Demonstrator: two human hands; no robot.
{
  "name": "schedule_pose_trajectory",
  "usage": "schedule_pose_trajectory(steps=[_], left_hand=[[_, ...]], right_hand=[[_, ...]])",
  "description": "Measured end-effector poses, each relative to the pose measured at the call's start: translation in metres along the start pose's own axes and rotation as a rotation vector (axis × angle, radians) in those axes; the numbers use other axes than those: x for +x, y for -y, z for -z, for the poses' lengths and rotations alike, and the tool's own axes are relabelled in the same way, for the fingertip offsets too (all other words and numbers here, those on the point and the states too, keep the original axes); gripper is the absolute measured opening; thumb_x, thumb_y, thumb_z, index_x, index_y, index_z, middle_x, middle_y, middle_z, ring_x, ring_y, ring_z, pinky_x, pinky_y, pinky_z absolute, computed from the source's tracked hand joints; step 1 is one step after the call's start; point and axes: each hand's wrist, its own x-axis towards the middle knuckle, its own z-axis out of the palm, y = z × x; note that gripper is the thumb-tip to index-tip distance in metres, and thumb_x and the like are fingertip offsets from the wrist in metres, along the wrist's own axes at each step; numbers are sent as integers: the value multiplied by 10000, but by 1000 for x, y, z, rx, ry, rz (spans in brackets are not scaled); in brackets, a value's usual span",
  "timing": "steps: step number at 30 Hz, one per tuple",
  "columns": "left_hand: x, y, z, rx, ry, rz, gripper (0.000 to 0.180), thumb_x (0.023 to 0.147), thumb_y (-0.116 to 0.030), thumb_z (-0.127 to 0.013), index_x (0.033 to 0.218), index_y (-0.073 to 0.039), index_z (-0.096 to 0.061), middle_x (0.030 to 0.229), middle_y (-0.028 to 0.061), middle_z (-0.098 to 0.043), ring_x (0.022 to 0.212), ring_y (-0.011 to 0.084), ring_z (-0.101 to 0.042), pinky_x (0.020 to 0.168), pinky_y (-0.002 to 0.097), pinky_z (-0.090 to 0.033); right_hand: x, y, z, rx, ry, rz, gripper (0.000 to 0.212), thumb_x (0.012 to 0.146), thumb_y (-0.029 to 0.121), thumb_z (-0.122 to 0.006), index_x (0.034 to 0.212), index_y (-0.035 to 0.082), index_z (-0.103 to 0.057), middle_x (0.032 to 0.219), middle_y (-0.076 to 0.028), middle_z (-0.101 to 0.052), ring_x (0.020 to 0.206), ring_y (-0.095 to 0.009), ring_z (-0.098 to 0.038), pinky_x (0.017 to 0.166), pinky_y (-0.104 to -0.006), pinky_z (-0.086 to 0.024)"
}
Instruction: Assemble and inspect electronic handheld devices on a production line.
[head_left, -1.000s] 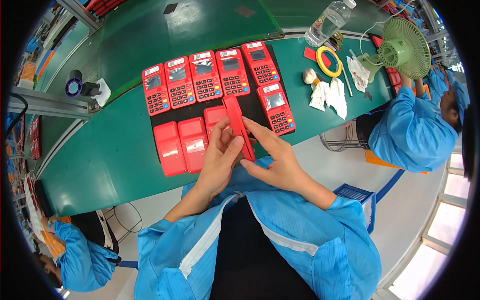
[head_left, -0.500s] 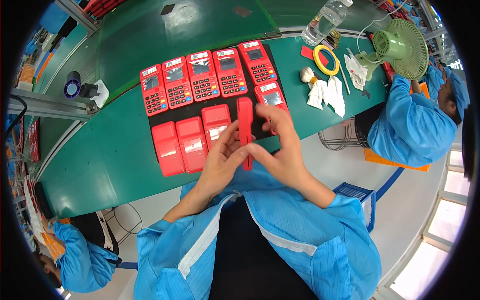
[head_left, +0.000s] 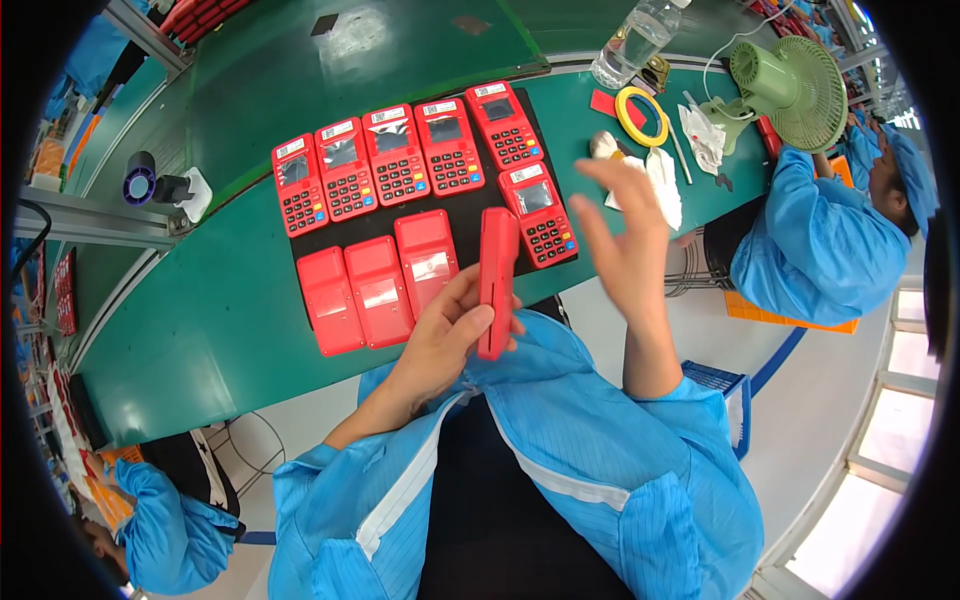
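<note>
A red card payment terminal (head_left: 497,285) stands on edge in my left hand (head_left: 447,325), its narrow side with a slot facing up. Fingers and thumb wrap its lower part. My right hand (head_left: 635,235) is off it, raised to the right with fingers spread and slightly blurred, near a white cloth bundle (head_left: 663,188). On a black mat (head_left: 460,228) ahead lie several red terminals face up, such as one with a keypad (head_left: 400,155) and one nearest my right hand (head_left: 540,215). Beside my left hand, three more lie face down, including the middle one (head_left: 380,290).
On the green table (head_left: 190,340), a yellow tape roll (head_left: 641,118), a clear water bottle (head_left: 640,45), crumpled tissue (head_left: 705,140) and a green fan (head_left: 790,95) stand at the right. A small dark fan (head_left: 145,175) is at the left. Co-workers in blue sit on both sides.
My right hand has let go of the terminal and swung right and up, toward the cloth bundle. My left hand keeps hold of the terminal, which is slightly lower.
</note>
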Motion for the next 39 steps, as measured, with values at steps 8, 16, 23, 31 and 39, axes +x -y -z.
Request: schedule_pose_trajectory(steps=[8, 16, 23, 31, 39], left_hand=[[7, 5, -3, 440, -173, -380, 884, 873, -40, -766, 1580, -30, -235, 1296, 101, -521, 1118, 173, -604, 928, 301, -518], [0, -5, -9, 448, -101, -379, 984, 784, 100, -779, 1595, -38, -240, 1179, 61, -498, 946, 106, -567, 790, 268, -502], [2, -2, -6, 439, -110, -421, 899, 801, 133, -739, 1572, -31, -308, 1129, 60, -517, 896, 98, -566, 756, 237, -498], [-33, 11, 14, 658, -219, -296, 738, 817, 94, -746, 1490, -34, -471, 1044, 49, -549, 810, 78, -554, 680, 214, -483], [-53, 18, 21, 670, -275, -290, 487, 866, 72, -703, 1339, 3, -607, 984, 60, -583, 803, 88, -586, 691, 210, -516]], right_hand=[[-44, 45, -16, 849, 501, -631, 391, 1012, 200, -629, 1339, 2, -548, 1045, -79, -701, 851, -115, -659, 679, -250, -524], [-53, 20, -28, 1438, 456, -1396, 397, 1083, 283, -466, 1240, -63, -580, 1033, -126, -714, 753, -151, -670, 595, -249, -529], [-69, 15, -31, 1744, 577, -1469, 355, 1076, 315, -484, 1156, -5, -617, 876, -69, -698, 584, -100, -551, 456, -233, -376], [-49, 14, -31, 464, 501, -690, 327, 1043, 251, -551, 1122, -59, -618, 808, -146, -718, 576, -257, -634, 538, -348, -504], [-38, 26, -63, -52, 395, -253, 372, 835, 164, -785, 1132, -8, -642, 1037, -173, -636, 848, -350, -657, 710, -413, -546]])
